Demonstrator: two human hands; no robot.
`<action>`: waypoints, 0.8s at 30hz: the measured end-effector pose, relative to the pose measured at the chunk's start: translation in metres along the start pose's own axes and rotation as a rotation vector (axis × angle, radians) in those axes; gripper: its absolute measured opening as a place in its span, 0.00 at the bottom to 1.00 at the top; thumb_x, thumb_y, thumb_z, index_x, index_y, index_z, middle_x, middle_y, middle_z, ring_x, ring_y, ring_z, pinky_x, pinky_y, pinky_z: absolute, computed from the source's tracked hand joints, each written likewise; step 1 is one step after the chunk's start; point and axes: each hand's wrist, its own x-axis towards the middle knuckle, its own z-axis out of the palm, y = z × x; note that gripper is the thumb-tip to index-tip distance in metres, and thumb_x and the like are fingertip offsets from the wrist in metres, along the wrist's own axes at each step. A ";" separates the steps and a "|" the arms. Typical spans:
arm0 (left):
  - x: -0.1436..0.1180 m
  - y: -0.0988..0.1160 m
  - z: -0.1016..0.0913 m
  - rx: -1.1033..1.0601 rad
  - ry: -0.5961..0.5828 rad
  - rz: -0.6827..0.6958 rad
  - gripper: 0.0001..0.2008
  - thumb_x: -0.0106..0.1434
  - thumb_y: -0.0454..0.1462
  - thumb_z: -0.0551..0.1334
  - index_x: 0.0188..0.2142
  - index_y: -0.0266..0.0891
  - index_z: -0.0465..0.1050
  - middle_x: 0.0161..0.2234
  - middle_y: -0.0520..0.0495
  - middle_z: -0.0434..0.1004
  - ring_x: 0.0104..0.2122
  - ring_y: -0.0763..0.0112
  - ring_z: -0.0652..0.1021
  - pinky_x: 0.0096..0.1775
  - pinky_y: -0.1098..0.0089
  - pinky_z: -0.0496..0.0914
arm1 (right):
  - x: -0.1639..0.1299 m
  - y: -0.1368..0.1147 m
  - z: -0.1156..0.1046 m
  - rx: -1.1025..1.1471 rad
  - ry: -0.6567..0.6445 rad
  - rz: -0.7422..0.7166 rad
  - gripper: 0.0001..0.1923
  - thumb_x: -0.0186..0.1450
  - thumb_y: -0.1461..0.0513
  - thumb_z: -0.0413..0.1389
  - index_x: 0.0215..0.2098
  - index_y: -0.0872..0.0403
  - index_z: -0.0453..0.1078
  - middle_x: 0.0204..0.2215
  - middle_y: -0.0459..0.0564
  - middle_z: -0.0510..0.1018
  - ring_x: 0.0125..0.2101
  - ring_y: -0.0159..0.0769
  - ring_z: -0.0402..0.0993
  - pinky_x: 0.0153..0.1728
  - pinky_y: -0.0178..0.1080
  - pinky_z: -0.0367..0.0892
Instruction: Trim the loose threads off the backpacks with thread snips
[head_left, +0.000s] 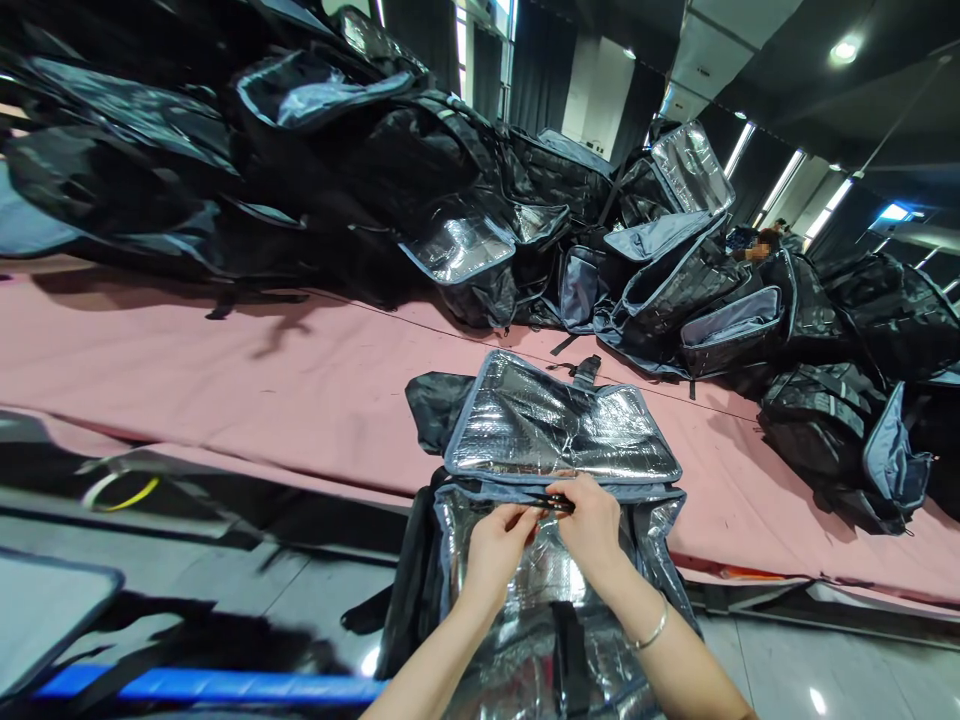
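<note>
In front of me an insulated bag lies open at the table's near edge. Its silver foil-lined flap is folded back onto the table, edged in grey-blue binding. My left hand and my right hand meet at the bag's opening, just below the flap's hinge. Between them runs a thin black strap, pinched in the fingers of both hands. A bracelet circles my right wrist. Inside the bag a wide black strap crosses the foil lining.
Black bags with grey linings are heaped along the far side of the pink-covered table. Another bag sits at the right. A blue bar and a grey-edged panel are low on the left. Another person is partly visible behind the heap.
</note>
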 end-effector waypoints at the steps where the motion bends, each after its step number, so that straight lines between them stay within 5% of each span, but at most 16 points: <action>1: 0.000 0.000 0.000 0.010 0.002 0.002 0.22 0.40 0.53 0.67 0.22 0.35 0.73 0.17 0.51 0.70 0.19 0.72 0.67 0.23 0.72 0.62 | 0.000 0.000 0.000 0.005 -0.001 0.007 0.16 0.53 0.72 0.51 0.33 0.49 0.74 0.33 0.45 0.77 0.35 0.35 0.73 0.33 0.34 0.64; 8: 0.000 -0.003 -0.002 0.031 -0.015 -0.015 0.24 0.40 0.55 0.66 0.23 0.34 0.74 0.20 0.47 0.73 0.21 0.71 0.68 0.25 0.71 0.63 | 0.001 0.008 -0.014 0.266 0.138 0.206 0.06 0.59 0.63 0.52 0.26 0.54 0.70 0.24 0.45 0.73 0.27 0.34 0.68 0.30 0.34 0.61; 13: 0.001 -0.005 -0.002 0.013 -0.015 -0.035 0.24 0.40 0.55 0.66 0.23 0.34 0.75 0.21 0.47 0.74 0.21 0.72 0.68 0.25 0.72 0.63 | -0.010 0.017 -0.032 0.305 0.012 0.276 0.15 0.61 0.54 0.51 0.21 0.54 0.63 0.16 0.40 0.62 0.20 0.29 0.58 0.23 0.32 0.53; 18: 0.000 -0.004 -0.002 0.004 -0.013 -0.041 0.24 0.40 0.55 0.67 0.23 0.34 0.75 0.22 0.47 0.75 0.21 0.73 0.67 0.25 0.73 0.62 | -0.027 0.014 -0.038 0.180 -0.129 0.265 0.09 0.57 0.57 0.57 0.33 0.52 0.65 0.26 0.41 0.72 0.27 0.32 0.67 0.30 0.33 0.59; 24: -0.003 0.002 -0.002 -0.001 -0.014 -0.042 0.23 0.41 0.54 0.67 0.23 0.34 0.75 0.20 0.49 0.73 0.21 0.74 0.66 0.24 0.73 0.61 | -0.035 0.017 -0.030 0.082 -0.029 0.143 0.10 0.64 0.57 0.49 0.41 0.53 0.65 0.37 0.50 0.74 0.39 0.38 0.70 0.40 0.37 0.62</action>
